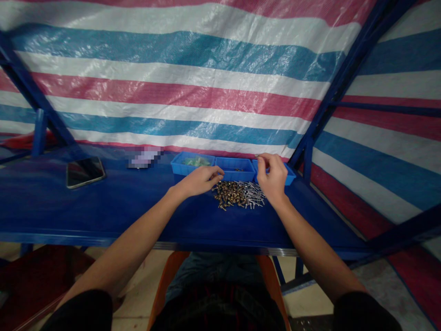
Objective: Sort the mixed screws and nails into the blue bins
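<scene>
While pinching a small piece (257,156) in right hand (274,174), curls left hand (200,180) beside fasteners (236,194) just below centre; cannot tell if gripping.

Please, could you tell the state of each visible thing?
Left hand: fingers bent, grip unclear.
Right hand: fingers bent; any held piece too small to tell.
Brass-coloured and silver metal parts: loose, heaped together.
Left blue plastic bin: open, greenish contents inside.
Middle blue plastic bin: open, few small pieces inside.
Right blue plastic bin: partly hidden, contents unclear.
Rectangular dark-screened phone: lying flat, face up.
Red-white-blue striped plastic sheet: hanging, creased.
</scene>
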